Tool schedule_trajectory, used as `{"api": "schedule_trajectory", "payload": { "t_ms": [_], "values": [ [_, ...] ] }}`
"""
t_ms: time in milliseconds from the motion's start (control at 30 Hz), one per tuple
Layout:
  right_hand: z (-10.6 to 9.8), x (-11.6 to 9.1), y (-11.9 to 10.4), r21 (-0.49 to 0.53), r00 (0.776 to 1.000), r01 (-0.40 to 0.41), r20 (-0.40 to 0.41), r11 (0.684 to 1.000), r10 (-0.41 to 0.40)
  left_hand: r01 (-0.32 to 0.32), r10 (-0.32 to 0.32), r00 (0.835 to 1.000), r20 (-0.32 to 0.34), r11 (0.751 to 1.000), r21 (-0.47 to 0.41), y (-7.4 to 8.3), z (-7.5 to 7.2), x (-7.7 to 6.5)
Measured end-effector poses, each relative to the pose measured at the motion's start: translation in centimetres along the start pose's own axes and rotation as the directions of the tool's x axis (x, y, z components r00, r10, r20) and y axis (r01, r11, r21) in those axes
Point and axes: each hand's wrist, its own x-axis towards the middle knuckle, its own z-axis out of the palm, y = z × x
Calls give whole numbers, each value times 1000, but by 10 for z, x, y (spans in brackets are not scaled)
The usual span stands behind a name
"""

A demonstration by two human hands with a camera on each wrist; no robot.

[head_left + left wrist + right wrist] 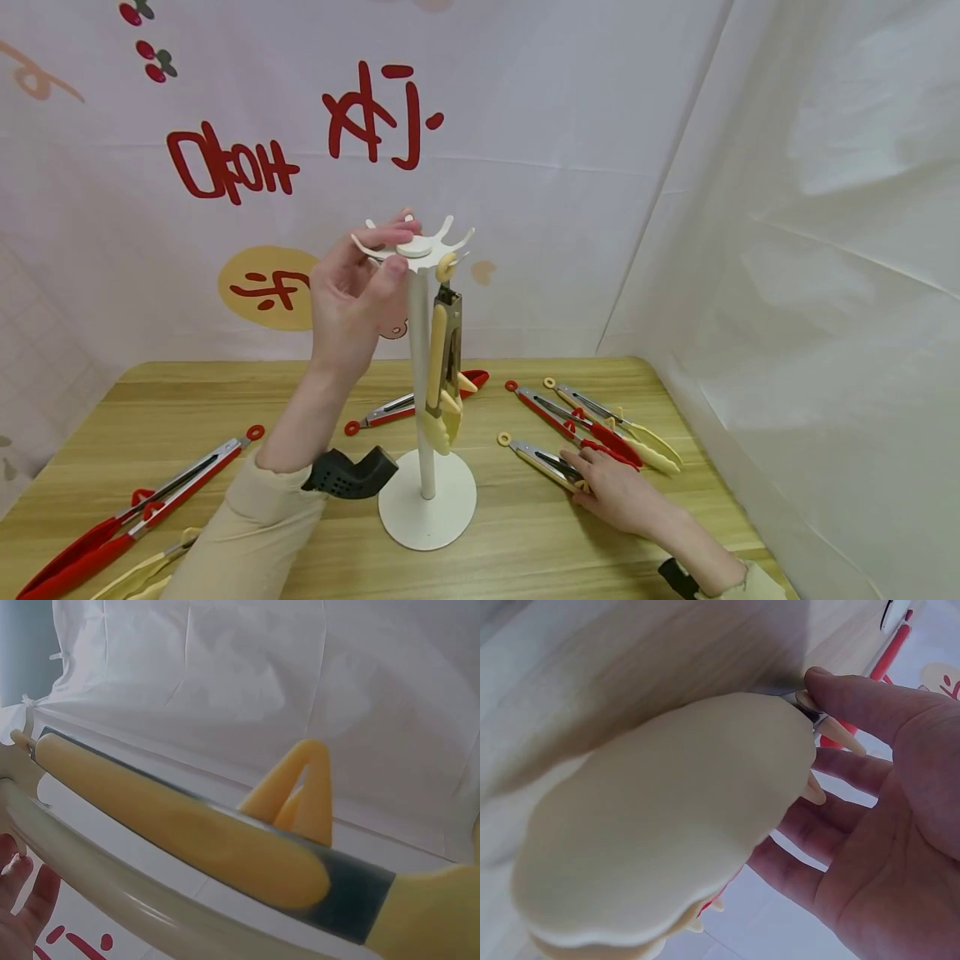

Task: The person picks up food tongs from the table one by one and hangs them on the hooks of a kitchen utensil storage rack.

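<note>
A white stand (418, 358) with a round base and several curved hooks at its top stands upright on the table. My left hand (347, 287) holds the stand's top, thumb and fingers around the hub. From a front-right hook hang cream-yellow tongs (437, 358) by their ring; they also fill much of the left wrist view (187, 825). On the right, my right hand (622, 493) grips another pair of cream tongs (542, 463) lying on the table. Its thumb and fingers are on either side of them in the right wrist view, where their broad pale head (667, 817) shows.
Red tongs (555, 414) and cream tongs (600, 406) lie beyond my right hand. Behind the stand are red tongs (390, 410). At the left lie large red tongs (180, 492) and cream tongs (146, 573), partly cut off. White sheeting (810, 250) borders the wooden table (517, 550).
</note>
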Motion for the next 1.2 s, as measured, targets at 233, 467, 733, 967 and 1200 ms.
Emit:
{"api": "schedule_trajectory", "payload": {
  "t_ms": [233, 467, 733, 967, 1200],
  "values": [
    [4, 1, 0, 12, 1000, 9, 6, 1000, -9, -3, 10, 998, -59, 994, 108, 4, 5, -3],
    [5, -1, -1, 17, 999, 26, -23, 1000, -26, -142, 187, 977, -103, 930, 340, 16, 12, -6],
    [9, -1, -2, 35, 1000, -10, -15, 999, 11, -241, 311, 948, -64, 835, 496, 19, 14, -8],
    [11, -2, -5, 6, 998, -3, -56, 1000, 3, -254, 328, 944, -35, 792, 554, 15, 14, -7],
    [10, -1, -5, 12, 999, -33, -39, 999, 33, -260, 317, 948, -23, 815, 518, 15, 15, -7]
  ]
}}
